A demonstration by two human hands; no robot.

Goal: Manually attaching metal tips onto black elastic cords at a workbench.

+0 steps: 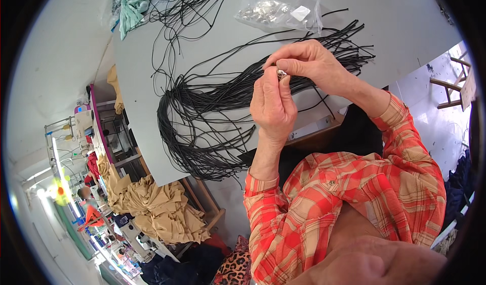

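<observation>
Between my two hands is a small silvery metal fitting (pixel 281 74); its exact kind is too small to make out. My left hand (pixel 274 102) is closed, pinching it from below with thumb and fingertips. The thumb and forefinger of my right hand (pixel 315 66) close on it from above and the right. Whether a cord runs through the fitting cannot be seen. Under and behind my hands, a thick bundle of black cords (pixel 223 93) lies across the grey table (pixel 147 151), its cut ends fanned out at the right and its loops at the left.
A see-through plastic bag (pixel 283 11) of silvery metal pieces lies at the table's far side. More loose black cords (pixel 190 6) and a mint-green cloth (pixel 135 4) are at the far left. Tan fabric (pixel 157 209) is piled below the table's left edge. A wooden stool (pixel 455 85) stands right.
</observation>
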